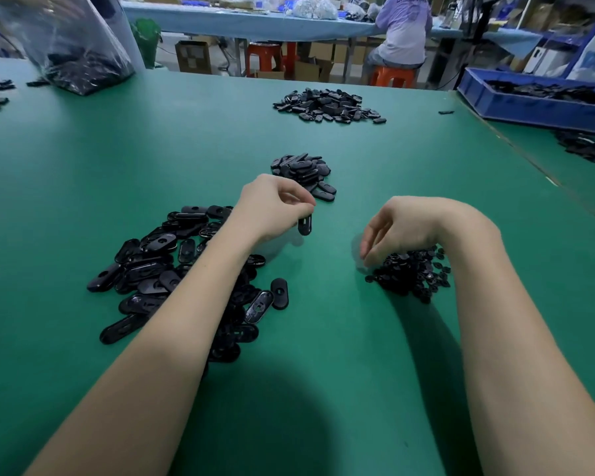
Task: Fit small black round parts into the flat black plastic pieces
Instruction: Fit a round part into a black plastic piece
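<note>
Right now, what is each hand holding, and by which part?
Left hand pinches a flat black piece by its upper end. Right hand reaches into the round parts pile; any hold cannot be told.

A green surface (323,389) fills the view, a clear plastic bag (62,39) at its far left, a blue crate (529,108) at right; beyond, a seated person (404,29) on an orange stool (392,77), cardboard boxes (193,56) below another table
</note>
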Available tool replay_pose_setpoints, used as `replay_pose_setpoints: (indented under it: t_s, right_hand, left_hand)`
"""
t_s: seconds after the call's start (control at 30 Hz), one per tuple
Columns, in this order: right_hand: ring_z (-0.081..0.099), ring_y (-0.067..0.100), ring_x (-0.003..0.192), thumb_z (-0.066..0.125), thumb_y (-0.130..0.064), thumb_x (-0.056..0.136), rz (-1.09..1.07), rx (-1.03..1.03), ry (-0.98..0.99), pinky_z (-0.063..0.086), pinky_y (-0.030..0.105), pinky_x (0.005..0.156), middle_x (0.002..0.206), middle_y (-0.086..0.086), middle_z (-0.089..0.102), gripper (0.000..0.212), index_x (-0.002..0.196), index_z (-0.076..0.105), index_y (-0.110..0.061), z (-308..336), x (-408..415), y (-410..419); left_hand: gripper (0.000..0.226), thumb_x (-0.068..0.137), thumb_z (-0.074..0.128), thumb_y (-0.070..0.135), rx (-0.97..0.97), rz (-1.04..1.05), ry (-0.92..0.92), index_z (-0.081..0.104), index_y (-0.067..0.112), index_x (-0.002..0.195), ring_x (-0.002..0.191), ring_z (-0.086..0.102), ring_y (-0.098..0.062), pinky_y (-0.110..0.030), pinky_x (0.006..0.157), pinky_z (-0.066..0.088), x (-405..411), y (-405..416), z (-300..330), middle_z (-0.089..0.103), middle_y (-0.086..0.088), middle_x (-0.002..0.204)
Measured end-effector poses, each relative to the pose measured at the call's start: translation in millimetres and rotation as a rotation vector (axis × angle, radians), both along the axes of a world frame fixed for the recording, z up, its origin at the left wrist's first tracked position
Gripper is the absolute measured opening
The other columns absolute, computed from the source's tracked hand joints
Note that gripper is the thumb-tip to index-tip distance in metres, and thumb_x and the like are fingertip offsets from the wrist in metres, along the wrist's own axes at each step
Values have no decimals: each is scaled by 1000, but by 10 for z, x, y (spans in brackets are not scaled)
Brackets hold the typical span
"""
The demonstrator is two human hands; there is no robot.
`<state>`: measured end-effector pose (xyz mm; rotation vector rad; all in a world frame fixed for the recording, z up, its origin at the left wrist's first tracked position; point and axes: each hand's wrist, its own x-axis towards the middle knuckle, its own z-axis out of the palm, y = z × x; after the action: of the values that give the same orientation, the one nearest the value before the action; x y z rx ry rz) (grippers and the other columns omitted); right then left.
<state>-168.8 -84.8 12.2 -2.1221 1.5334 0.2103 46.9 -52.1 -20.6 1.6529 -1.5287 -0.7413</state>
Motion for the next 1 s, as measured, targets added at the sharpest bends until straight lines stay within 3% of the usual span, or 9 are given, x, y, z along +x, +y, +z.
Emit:
replay_pose_setpoints:
  t_s: [0.1,0.2,0.37,0.5,0.73,0.87,0.93,1.0]
  right_hand:
    - [66,13,82,91,-41,61,21,59,70,54,29,87,78,-18,75,18,73,78,-43,29,27,42]
    - [69,10,81,92,-41,59,12,51,131,56,27,83,81,-13,77,20,74,80,-42,-1,79,63]
    - [70,10,84,92,-42,60,-11,-22,150,56,28,81,83,-12,76,17,70,79,-42,-41,102,59]
    - [67,7,75,89,-44,64,-3,-45,106,53,26,73,71,-17,72,15,68,77,-36,-58,87,53]
    - [46,6,48,75,-33,79,-1,-80,-246,40,23,55,60,-12,59,10,77,74,-23,-77,67,17]
    - [47,8,53,70,-23,89,-67,-117,-566,41,16,52,73,-11,73,8,83,74,-19,-140,112,9]
    - [47,6,52,73,-22,88,-118,-161,-693,41,13,52,70,-10,71,6,82,74,-20,-179,140,-11]
    - [48,3,52,77,-21,86,-160,-190,-774,40,12,53,66,-12,66,3,84,75,-20,-213,169,-30]
  left_hand:
    - [12,86,71,15,4,-2,151,78,24,82,66,70,-13,-26,77,57,-69,-3,-50,76,1,73]
    - [10,84,76,23,10,2,198,78,28,76,83,75,-16,-30,86,57,-99,-8,-86,77,2,76]
    - [11,85,77,13,16,20,320,77,23,80,71,70,-4,-21,82,56,-125,3,-110,75,8,72]
    - [25,83,73,-2,25,41,416,76,22,93,77,70,-7,-21,85,56,-127,8,-82,75,3,88]
    - [42,81,71,-7,81,51,480,74,28,104,82,68,-10,-26,94,55,-152,13,-87,63,-1,95]
    - [46,83,66,-12,63,8,510,75,24,111,62,64,-4,-20,88,57,-167,12,-90,45,-3,91]
    - [44,83,68,-10,48,0,490,75,25,108,62,64,-8,-19,86,58,-169,21,-81,49,-5,90]
    - [39,83,68,-8,40,-1,506,74,24,104,67,68,-13,-23,86,59,-168,26,-71,65,-12,92]
